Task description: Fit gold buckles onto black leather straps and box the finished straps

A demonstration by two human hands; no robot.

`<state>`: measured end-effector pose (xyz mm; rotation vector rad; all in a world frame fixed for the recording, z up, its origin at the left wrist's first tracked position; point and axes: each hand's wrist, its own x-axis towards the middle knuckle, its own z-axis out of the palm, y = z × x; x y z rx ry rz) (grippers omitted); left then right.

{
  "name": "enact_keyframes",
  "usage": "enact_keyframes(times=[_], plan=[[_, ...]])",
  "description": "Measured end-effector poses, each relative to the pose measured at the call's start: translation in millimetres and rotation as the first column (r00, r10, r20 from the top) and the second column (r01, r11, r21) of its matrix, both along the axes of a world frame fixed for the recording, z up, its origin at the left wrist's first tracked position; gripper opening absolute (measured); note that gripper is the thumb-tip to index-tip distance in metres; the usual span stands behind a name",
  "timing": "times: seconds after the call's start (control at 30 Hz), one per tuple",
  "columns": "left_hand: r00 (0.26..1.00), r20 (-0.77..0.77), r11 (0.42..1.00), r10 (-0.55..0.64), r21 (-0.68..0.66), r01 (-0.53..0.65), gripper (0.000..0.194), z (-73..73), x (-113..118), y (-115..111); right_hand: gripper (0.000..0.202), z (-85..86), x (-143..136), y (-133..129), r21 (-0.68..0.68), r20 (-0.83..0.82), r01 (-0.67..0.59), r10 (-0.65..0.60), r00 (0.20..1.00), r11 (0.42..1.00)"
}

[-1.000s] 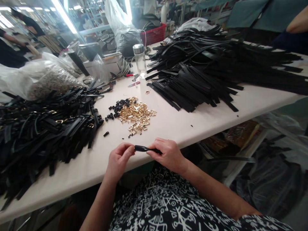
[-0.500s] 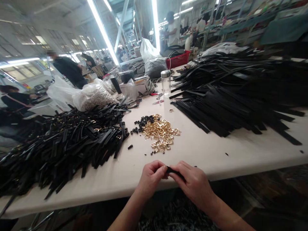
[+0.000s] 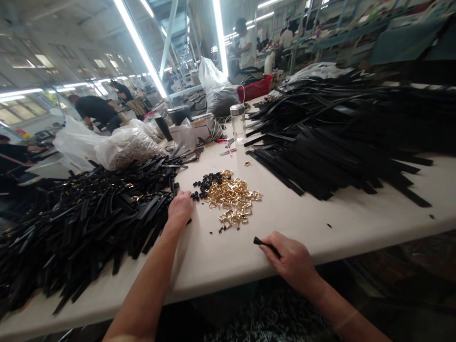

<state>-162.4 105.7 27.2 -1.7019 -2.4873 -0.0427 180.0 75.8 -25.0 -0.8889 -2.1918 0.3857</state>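
In the head view my right hand (image 3: 294, 256) is closed around a black strap (image 3: 266, 245), whose end pokes out past the thumb above the table's front edge. My left hand (image 3: 181, 208) is stretched out over the table, at the left side of a small heap of black strap loops (image 3: 208, 183). Its fingers are drawn together next to the nearest loops; what lies between the fingertips is hidden. Beside the loops is a pile of gold buckles (image 3: 233, 194). A mound of black straps with gold buckles (image 3: 124, 204) spreads just left of my left hand.
Long black straps (image 3: 327, 152) cover the table's right side. At the back stand a glass jar (image 3: 238, 126), a red basket (image 3: 254, 89) and bulging plastic bags (image 3: 130, 142). Small scissors (image 3: 228, 152) lie near the jar. Co-workers are visible in the background.
My left hand has let go of the strap and moved forward and left to the black loops. My right hand keeps the strap near the same place. The view has shifted slightly.
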Motion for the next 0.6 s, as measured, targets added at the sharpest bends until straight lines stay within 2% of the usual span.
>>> enact_keyframes(times=[0.13,0.23,0.33,0.43,0.5,0.53,0.6], plan=[[0.997,-0.004,0.995,-0.083,-0.056,0.082,0.031,-4.6,6.8,9.3,0.017,-1.7,0.0,-0.6,0.008,0.022,-0.006,0.006,1.000,1.000],[0.990,0.001,0.989,-0.138,-0.059,0.138,0.034,-7.6,16.3,3.8,0.018,-2.6,0.5,-1.0,0.010,0.028,0.010,-0.010,1.000,1.000],[0.966,0.089,0.970,-0.242,0.028,0.240,0.035,-13.0,29.6,-12.8,0.018,-3.3,0.5,-2.1,-0.001,0.043,0.004,-0.004,0.999,1.000],[0.905,0.277,0.941,-0.324,0.190,0.279,0.031,-19.8,46.1,-34.0,0.017,-4.0,0.6,-2.9,-0.009,0.059,0.005,-0.004,0.998,1.000],[0.817,0.469,0.930,-0.335,0.304,0.207,0.028,-23.3,57.1,-47.1,0.016,-4.1,1.2,-3.0,-0.016,0.059,0.007,-0.007,0.998,1.000],[0.742,0.582,0.925,-0.331,0.354,0.135,0.027,-24.2,62.3,-53.0,0.015,-3.6,1.5,-2.8,-0.028,0.051,0.003,-0.002,0.999,1.000],[0.508,0.801,0.914,-0.315,0.400,-0.063,0.030,-24.3,72.1,-63.6,0.013,-1.0,1.7,-2.4,-0.070,0.016,-0.007,0.008,1.000,0.998]])
